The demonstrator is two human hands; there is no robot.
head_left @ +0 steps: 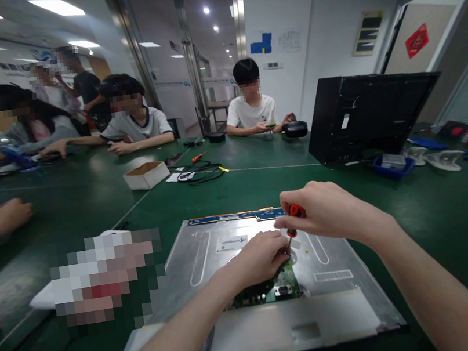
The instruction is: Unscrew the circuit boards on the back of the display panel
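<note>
A flat silver metal panel (343,314) lies on the green table in front of me. Near its middle sits a green circuit board (291,278), partly hidden under my left hand. My right hand (318,210) is closed around a red and black screwdriver (295,211), whose shaft points down at the board's upper right corner. My left hand (261,256) rests over the board with its fingers pressed together beside the screwdriver's tip; what they hold, if anything, is hidden. A blue circuit strip (231,217) runs along the panel's far edge.
A black monitor housing (365,114) stands at the right, near a blue tray (393,166). Beyond the panel are an open box (146,175) and black cables (202,173). Another person's hand (5,217) is at the left; several people are around the table.
</note>
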